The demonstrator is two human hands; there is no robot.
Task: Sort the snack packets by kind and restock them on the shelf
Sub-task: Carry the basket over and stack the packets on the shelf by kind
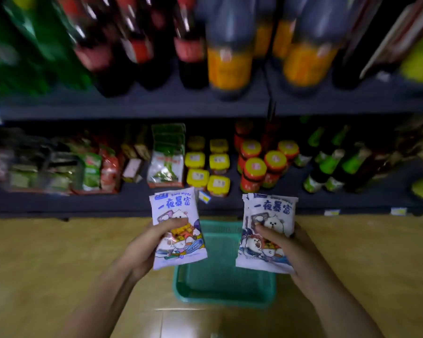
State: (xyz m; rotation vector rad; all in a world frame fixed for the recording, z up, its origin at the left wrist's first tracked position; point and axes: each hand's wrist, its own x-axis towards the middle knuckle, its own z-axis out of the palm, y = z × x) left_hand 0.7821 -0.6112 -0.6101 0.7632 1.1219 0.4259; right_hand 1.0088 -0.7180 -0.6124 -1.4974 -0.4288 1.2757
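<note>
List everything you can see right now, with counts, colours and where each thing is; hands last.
Packets: two, white with cartoon print, one in the left hand, one in the right hand; the right one may hide another behind it.
Basket: one, green, on the floor below the packets; nothing visible inside.
Yellow-lid jars: about six, lower shelf, centre.
Orange-lid jars: several, lower shelf, right of the yellow ones.
Green-label bottles: several, dark, lower shelf, right.
Bagged goods: many, green and red, lower shelf, left; blurred.
Big bottles: many, dark with red or orange labels, upper shelf; blurred.
Floor: yellowish.
Left hand: gripping its packet.
Right hand: gripping its packet.
</note>
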